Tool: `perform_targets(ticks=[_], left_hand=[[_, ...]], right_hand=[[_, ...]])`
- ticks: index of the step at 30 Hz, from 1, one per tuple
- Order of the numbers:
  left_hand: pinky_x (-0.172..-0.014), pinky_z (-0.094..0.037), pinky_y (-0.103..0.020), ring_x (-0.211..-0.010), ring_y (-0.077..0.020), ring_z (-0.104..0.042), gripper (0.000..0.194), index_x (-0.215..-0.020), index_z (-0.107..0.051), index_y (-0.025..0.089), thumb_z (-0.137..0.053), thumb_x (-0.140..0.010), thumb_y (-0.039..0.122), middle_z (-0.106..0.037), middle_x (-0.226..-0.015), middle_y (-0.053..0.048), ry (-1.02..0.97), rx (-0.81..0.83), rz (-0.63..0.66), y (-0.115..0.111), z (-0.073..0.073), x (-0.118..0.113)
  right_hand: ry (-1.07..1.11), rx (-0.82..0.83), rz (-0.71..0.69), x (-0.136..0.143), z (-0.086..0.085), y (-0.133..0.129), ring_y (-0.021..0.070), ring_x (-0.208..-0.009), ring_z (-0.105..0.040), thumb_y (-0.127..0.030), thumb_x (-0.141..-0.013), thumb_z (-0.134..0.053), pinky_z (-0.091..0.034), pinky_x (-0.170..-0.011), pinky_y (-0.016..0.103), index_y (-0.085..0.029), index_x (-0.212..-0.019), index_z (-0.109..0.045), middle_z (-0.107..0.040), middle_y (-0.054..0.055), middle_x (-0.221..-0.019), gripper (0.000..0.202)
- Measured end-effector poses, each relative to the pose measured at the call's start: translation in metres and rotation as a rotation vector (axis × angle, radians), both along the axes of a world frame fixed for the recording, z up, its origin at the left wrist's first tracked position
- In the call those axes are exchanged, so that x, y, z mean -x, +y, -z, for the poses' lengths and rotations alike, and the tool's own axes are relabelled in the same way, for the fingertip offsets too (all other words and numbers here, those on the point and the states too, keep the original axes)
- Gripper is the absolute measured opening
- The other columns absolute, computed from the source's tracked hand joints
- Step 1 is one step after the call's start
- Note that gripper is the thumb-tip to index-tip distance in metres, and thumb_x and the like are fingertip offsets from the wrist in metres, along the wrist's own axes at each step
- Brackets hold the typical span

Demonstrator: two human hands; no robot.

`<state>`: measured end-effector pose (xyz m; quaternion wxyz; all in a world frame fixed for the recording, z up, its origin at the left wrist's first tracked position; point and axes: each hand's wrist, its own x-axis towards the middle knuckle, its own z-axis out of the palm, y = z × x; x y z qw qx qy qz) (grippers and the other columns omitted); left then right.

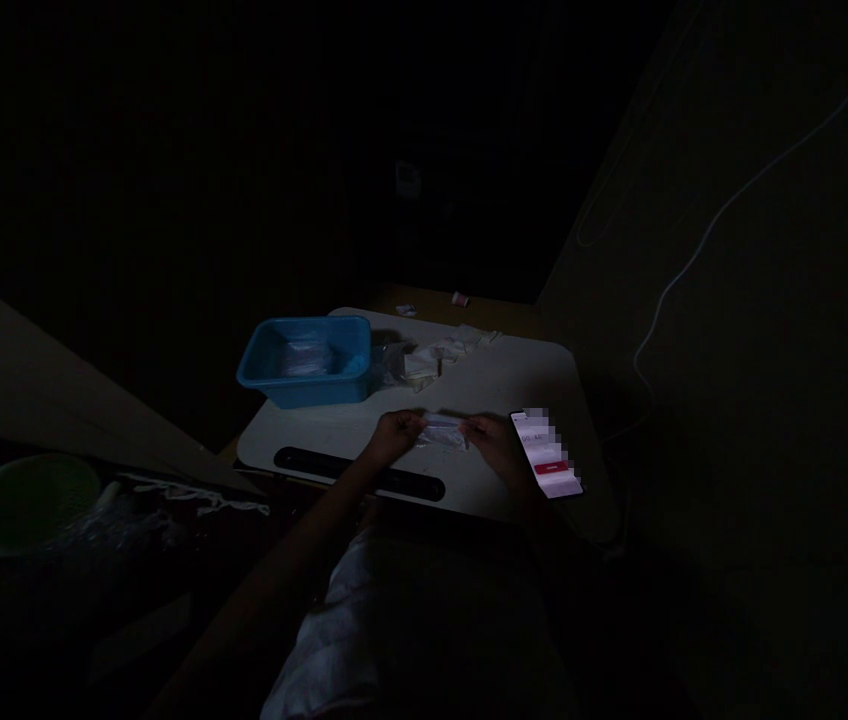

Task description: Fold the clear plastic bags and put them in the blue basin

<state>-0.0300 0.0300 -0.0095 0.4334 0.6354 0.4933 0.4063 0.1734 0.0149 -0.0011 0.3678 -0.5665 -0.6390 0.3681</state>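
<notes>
Between my two hands, just over the near part of a small white table (521, 375), is a clear plastic packet (443, 432). My left hand (398, 435) pinches its left end. At the right end, the fingers of my right hand (490, 442) are closed on the same packet. Its contents are too dark to make out. Beyond my left hand stands a blue plastic basin (311, 390) with clear packets (305, 355) inside. Crumpled plastic and pale wrappers (431, 362) lie to the right of the basin.
A lit phone (550, 460) lies on the table beside my right hand. A black slot (356, 473) runs along the near edge. Behind the table is a small pink-and-white item (460, 299). A white cable (724, 205) hangs at right; a green container (34, 505) is at lower left.
</notes>
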Motion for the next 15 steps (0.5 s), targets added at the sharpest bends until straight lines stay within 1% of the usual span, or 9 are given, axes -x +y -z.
perform_targets(ticks=[3,5,7,9,12,13,15], left_hand=[[-0.044,-0.032,-0.018,-0.045,-0.0074,-0.040,0.035,-0.054,-0.051,0.015,-0.053,-0.070,0.046,-0.046,-0.047,0.004,0.005,-0.010,-0.004,-0.0006,-0.0026,0.0008],[-0.043,-0.031,-0.018,-0.045,-0.0072,-0.039,0.036,-0.053,-0.048,0.015,-0.053,-0.070,0.047,-0.044,-0.046,0.004,0.009,-0.018,-0.008,-0.0007,-0.0033,0.0015],[-0.042,-0.030,-0.017,-0.045,-0.0070,-0.038,0.037,-0.052,-0.048,0.015,-0.053,-0.069,0.048,-0.043,-0.046,0.005,0.015,-0.019,-0.009,-0.0005,-0.0029,0.0020],[-0.042,-0.030,-0.018,-0.045,-0.0071,-0.038,0.037,-0.053,-0.049,0.015,-0.052,-0.069,0.048,-0.043,-0.046,0.005,0.016,-0.013,-0.010,-0.0001,-0.0018,0.0022],[-0.043,-0.031,-0.018,-0.045,-0.0075,-0.039,0.036,-0.054,-0.050,0.015,-0.053,-0.069,0.048,-0.045,-0.048,0.004,-0.002,-0.003,-0.006,0.0008,-0.0001,0.0019],[-0.043,-0.032,-0.018,-0.046,-0.0077,-0.040,0.036,-0.055,-0.051,0.015,-0.053,-0.069,0.048,-0.045,-0.048,0.004,-0.011,-0.002,-0.003,0.0010,0.0003,0.0017],[-0.043,-0.032,-0.019,-0.046,-0.0080,-0.041,0.036,-0.055,-0.052,0.015,-0.053,-0.068,0.049,-0.046,-0.048,0.004,-0.023,0.000,-0.003,0.0011,0.0008,0.0013]], right_hand=[[0.045,-0.015,-0.011,0.0019,-0.0021,-0.0001,0.0173,-0.075,-0.061,-0.035,-0.073,-0.054,-0.047,-0.067,0.028,-0.017,-0.086,-0.064,-0.067,0.004,-0.081,0.024],[0.109,-0.017,-0.025,0.0034,-0.0051,-0.0005,0.0169,-0.077,-0.061,-0.031,-0.070,-0.057,-0.047,-0.066,0.026,-0.019,-0.099,-0.062,-0.067,0.004,-0.090,0.032],[0.141,0.000,-0.064,0.0041,-0.0079,-0.0009,0.0165,-0.077,-0.061,-0.030,-0.069,-0.057,-0.047,-0.064,0.026,-0.020,-0.105,-0.060,-0.067,0.003,-0.092,0.038],[0.103,0.031,-0.094,0.0037,-0.0097,-0.0012,0.0164,-0.072,-0.061,-0.031,-0.070,-0.056,-0.046,-0.062,0.026,-0.019,-0.097,-0.064,-0.068,0.002,-0.083,0.030],[0.043,0.079,-0.069,0.0026,-0.0100,-0.0013,0.0165,-0.065,-0.059,-0.033,-0.071,-0.055,-0.045,-0.059,0.026,-0.015,-0.077,-0.067,-0.067,0.002,-0.069,0.023],[0.047,0.083,-0.064,0.0025,-0.0097,-0.0014,0.0166,-0.065,-0.059,-0.034,-0.071,-0.054,-0.045,-0.060,0.026,-0.015,-0.076,-0.067,-0.067,0.002,-0.070,0.024],[0.089,0.070,-0.081,0.0029,-0.0091,-0.0016,0.0174,-0.070,-0.060,-0.036,-0.072,-0.053,-0.045,-0.064,0.027,-0.015,-0.081,-0.068,-0.068,0.003,-0.076,0.027]])
